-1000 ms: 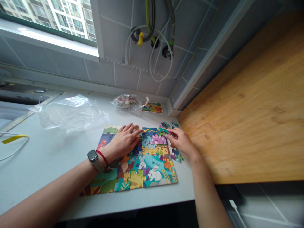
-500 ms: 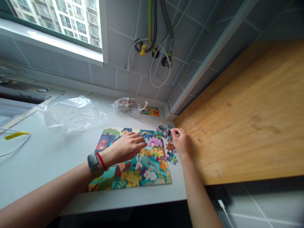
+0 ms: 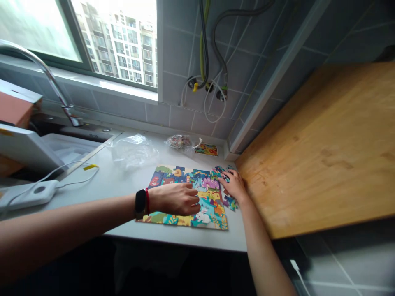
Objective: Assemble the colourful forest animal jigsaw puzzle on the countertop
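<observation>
A colourful jigsaw puzzle (image 3: pixel 212 211) with animal pictures lies flat on the white counter. Over its middle is my left hand (image 3: pixel 182 199), palm down, with the fingers curled; what they hold, if anything, is hidden. My right hand (image 3: pixel 233 184) is at the puzzle's right side, fingers spread over the loose puzzle pieces (image 3: pixel 230 202). No piece can be seen gripped in it. More loose pieces lie beyond its fingertips, beside the upper right corner of the puzzle.
Behind the puzzle are a clear plastic bag (image 3: pixel 132 152), a small bag with pieces (image 3: pixel 179 142) and a picture card (image 3: pixel 206 149). A wooden panel (image 3: pixel 314 156) rises close on the right. At the left are a power strip (image 3: pixel 31 197), a cable and a sink with a faucet (image 3: pixel 51 78).
The view has swung left, showing the sink and faucet. My right hand's fingers have gone from pinched to spread over the pieces. My left hand has turned and sits lower over the puzzle.
</observation>
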### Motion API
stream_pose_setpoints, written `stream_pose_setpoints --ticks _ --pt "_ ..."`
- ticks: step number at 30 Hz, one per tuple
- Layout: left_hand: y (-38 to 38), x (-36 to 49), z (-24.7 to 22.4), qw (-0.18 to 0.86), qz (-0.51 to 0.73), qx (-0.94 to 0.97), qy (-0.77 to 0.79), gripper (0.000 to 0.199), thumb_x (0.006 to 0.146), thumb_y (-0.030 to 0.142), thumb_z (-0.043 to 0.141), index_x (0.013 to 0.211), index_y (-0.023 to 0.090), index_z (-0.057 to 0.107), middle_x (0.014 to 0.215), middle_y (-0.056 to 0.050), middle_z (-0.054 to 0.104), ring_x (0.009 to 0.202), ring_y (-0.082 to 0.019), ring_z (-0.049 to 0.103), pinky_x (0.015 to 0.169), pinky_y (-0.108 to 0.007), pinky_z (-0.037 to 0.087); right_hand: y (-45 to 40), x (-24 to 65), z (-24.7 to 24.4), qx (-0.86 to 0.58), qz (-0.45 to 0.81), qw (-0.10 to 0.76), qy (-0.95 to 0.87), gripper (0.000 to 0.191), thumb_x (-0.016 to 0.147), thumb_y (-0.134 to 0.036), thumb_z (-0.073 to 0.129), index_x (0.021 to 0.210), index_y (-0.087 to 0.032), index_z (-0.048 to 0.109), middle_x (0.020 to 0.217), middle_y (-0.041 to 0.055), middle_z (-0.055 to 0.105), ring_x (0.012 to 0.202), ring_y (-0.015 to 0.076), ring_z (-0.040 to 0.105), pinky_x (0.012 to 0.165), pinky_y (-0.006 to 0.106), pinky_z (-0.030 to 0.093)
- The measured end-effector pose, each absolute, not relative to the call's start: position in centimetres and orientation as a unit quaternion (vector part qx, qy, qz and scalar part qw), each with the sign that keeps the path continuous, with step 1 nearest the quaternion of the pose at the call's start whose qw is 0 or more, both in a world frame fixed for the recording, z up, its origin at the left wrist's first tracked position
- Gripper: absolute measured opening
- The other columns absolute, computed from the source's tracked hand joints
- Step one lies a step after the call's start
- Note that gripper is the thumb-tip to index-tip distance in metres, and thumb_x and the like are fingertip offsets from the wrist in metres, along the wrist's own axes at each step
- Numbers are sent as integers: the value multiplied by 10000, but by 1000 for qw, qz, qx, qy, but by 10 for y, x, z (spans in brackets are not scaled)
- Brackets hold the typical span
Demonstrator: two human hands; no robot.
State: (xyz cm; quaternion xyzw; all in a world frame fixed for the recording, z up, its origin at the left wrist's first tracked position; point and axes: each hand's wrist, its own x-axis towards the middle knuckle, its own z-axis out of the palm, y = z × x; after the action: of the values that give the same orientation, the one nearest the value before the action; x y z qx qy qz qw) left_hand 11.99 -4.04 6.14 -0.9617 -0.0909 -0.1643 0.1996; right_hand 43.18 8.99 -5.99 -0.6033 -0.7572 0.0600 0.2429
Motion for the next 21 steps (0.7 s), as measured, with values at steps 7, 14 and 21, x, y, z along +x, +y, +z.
stream_pose_setpoints --ticks 7,14,21 --pt "-71 92 74 215 -105 -966 -95 251 1009 109 591 779 203 633 716 -34 615 699 -187 545 616 -369 397 104 442 -61 -567 92 301 -761 353 845 -395 722 1124 -193 799 1139 160 749 1088 317 710 1020 459 545" --pt "-96 60 69 172 -50 -969 -169 181 1007 112 564 888 214 657 828 -62 668 810 -202 598 674 -360 427 107 440 -56 -544 113 348 -755 394 800 -492 750 1020 -171 816 1048 173 765 964 346 725 921 496 570" --pt "-95 20 62 118 -65 -953 -272 180 962 104 546 1023 193 690 861 -57 687 812 -196 625 707 -313 464 98 428 -45 -473 121 430 -759 447 813 -525 786 1120 -201 799 1111 144 709 1054 334 698 1012 501 546"
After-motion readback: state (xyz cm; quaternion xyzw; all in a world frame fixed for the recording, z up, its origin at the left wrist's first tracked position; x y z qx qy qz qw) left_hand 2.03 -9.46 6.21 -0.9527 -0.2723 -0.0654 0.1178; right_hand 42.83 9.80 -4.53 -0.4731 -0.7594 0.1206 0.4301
